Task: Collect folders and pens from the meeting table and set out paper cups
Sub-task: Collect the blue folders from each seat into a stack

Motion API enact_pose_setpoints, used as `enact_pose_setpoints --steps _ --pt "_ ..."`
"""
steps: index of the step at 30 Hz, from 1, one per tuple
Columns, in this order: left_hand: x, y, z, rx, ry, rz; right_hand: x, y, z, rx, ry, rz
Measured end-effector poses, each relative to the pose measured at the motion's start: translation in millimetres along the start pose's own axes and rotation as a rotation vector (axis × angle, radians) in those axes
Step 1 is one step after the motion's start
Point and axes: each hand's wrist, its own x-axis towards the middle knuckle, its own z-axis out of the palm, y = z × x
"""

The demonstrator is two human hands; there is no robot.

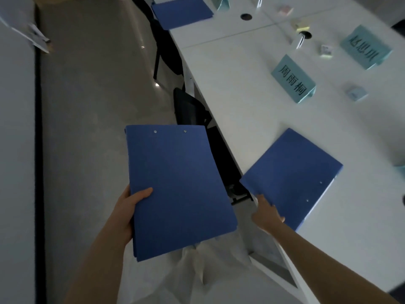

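Note:
My left hand (129, 209) grips a stack of blue folders (179, 189) by its left edge and holds it over the floor beside the white meeting table (252, 110). A second blue folder (293, 176) lies at the table's near edge, its corner overhanging. My right hand (266, 212) pinches this folder's lower edge, thumb on top. A third blue folder (182, 12) rests on the table far off at the top. No pens or paper cups show.
Two teal name cards (293, 80) (366, 47) stand on the table, with small note pads (355, 93) and round cable holes (246, 16) nearby. Black chairs (188, 106) are pushed in along the table's left side. Grey floor lies left, bounded by a wall.

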Motion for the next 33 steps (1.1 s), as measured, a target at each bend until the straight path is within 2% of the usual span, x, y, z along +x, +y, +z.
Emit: enact_pose_setpoints --steps 4,11,13,17,19,21,25,30,33 --pt "13.0 8.1 7.6 0.001 -0.011 0.004 -4.7 -10.2 14.4 0.053 -0.032 0.013" --pt "30.5 24.6 6.3 0.044 -0.071 -0.018 -4.3 -14.7 15.7 0.199 0.146 -0.111" --pt "33.5 29.8 2.7 0.069 -0.095 -0.027 -7.5 -11.4 16.4 0.408 0.251 0.012" --pt "41.1 43.1 -0.7 0.103 -0.123 -0.019 -13.2 17.3 22.8 0.879 0.444 0.426" --pt "44.8 48.0 1.8 0.121 -0.136 -0.002 -14.9 38.3 26.9 1.022 0.425 0.620" --pt "47.2 52.2 5.6 0.133 -0.146 0.012 -16.7 54.2 29.8 1.094 0.299 0.696" --pt "52.1 55.8 10.3 0.160 -0.161 0.014 -14.0 59.3 24.9 1.153 0.291 0.769" --pt "56.1 52.7 14.7 0.206 -0.181 0.005 -5.0 48.0 19.6 0.900 0.250 0.717" --pt "57.2 50.6 18.2 0.231 -0.198 -0.001 0.3 44.7 21.5 0.832 0.221 0.714"
